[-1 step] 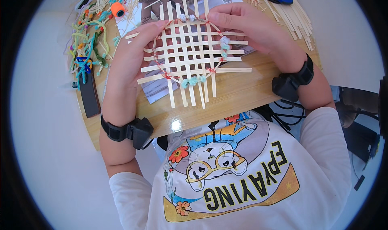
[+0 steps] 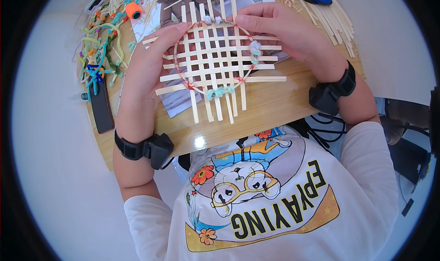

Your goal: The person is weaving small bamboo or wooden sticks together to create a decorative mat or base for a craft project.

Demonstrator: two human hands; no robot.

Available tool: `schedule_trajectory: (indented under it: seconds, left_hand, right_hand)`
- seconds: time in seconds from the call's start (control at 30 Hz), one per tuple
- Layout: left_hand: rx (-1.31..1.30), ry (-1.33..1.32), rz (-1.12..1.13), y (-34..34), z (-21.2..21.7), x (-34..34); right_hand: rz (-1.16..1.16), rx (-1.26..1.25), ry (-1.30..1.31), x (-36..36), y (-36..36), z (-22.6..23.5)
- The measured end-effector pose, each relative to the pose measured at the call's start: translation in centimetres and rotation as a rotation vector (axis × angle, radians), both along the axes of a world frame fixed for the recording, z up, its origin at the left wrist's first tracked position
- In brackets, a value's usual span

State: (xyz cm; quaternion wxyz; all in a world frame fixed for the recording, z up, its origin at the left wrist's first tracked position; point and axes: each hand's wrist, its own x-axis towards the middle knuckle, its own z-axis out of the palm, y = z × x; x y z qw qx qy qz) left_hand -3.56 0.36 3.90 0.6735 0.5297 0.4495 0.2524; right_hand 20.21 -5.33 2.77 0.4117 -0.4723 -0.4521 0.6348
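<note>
I have the left grip (image 2: 158, 47) and right grip (image 2: 275, 27) closed around the upper sides of the lattice (image 2: 208, 52), over the counter (image 2: 206, 132). I judge this as steadying the tied ring (image 2: 175, 58); the next move calls for even support. Strip ends jut outward; open room lies nearside, yarn (image 2: 95, 73) left, spare strips (image 2: 337, 22) far right.

near tabletop (image 2: 275, 107) passable — woven lattice (image 2: 217, 69) blocks middle; pipe cleaners (image 2: 95, 73) left, loose strips (image 2: 333, 22) right
</note>
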Motion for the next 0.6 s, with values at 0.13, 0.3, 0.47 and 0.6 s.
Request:
schedule_trajectory:
  seconds: [0.13, 0.3, 0.47, 0.6]
  left_hand:
    - [-0.074, -0.099, 0.132, -0.2, -0.4, 0.3]
    - [-0.057, -0.266, 0.081, 1.3, -1.1, -0.4]
    - [0.007, -0.254, -0.016, 1.0, -0.6, -0.3]
    - [0.051, -0.186, -0.088, 0.7, -0.5, -0.4]
  right_hand:
    - [0.049, 0.005, 0.010, 0.5, 0.4, -0.6]
    - [0.004, 0.102, -0.002, 1.3, 1.4, -1.1]
    - [-0.128, 0.212, -0.055, 1.6, 2.1, -1.4]
    - [-0.183, 0.012, 0.039, 1.8, 1.8, 0.4]
